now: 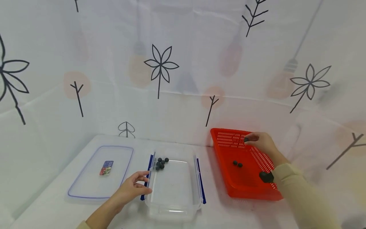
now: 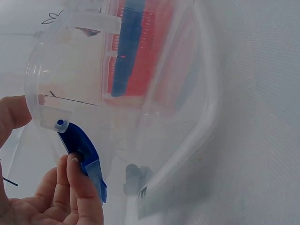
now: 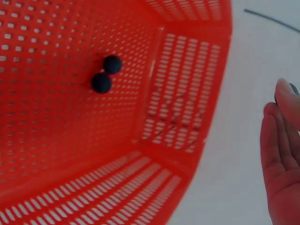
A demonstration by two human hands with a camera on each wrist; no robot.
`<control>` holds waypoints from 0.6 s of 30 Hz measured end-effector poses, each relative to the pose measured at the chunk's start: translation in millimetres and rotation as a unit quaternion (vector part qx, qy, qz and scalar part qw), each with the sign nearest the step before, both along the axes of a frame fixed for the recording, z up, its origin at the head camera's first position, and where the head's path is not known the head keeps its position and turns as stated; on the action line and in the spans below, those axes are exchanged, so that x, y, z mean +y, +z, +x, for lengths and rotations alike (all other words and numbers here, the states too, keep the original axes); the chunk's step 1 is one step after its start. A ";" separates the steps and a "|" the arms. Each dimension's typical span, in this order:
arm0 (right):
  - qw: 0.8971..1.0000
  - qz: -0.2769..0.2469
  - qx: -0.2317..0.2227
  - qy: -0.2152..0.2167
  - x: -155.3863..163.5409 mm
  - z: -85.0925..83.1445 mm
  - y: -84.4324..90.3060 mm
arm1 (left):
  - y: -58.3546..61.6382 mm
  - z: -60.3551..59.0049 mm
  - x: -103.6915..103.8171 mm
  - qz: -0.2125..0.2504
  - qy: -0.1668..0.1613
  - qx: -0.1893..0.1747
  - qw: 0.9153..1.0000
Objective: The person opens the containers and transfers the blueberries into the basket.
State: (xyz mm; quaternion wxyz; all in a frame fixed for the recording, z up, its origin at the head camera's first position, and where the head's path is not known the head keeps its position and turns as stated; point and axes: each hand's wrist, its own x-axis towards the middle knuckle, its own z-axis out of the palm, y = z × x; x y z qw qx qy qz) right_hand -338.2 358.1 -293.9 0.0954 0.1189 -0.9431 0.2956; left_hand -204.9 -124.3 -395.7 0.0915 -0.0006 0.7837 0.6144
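White table (image 1: 57,203) against patterned white curtain (image 1: 183,47). Left hand (image 1: 130,190) at clear container (image 1: 174,187), straight fingers (image 2: 77,185) touching blue side clip (image 2: 82,150), apparently to steady it. Right hand (image 1: 261,143) raised over red basket (image 1: 243,184), fingertips pinching one dark ball (image 1: 246,139). Two balls (image 1: 237,163) left on basket floor; cluster of balls (image 1: 161,163) in container's far corner. Clear lid (image 1: 85,187) set aside, left.

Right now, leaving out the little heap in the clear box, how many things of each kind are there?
Dark balls: 3 (two in the basket, one pinched in the right hand)
Red basket: 1
Clear box: 1
Clear lid: 1
Total: 6
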 end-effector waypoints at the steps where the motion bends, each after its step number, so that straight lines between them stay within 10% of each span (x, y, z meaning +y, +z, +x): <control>1: 1.000 0.001 -0.011 0.002 2.9 -0.8 -4.4 | 0.3 0.4 0.0 0.002 0.000 0.000 1.000; 11: 0.995 0.010 -0.095 0.037 36.3 -9.3 -45.9 | 3.6 -0.9 1.7 0.001 0.003 -0.001 1.000; 18: 0.997 0.015 -0.073 -0.002 25.1 2.0 -29.6 | 1.8 -0.2 0.4 0.002 -0.002 -0.004 1.000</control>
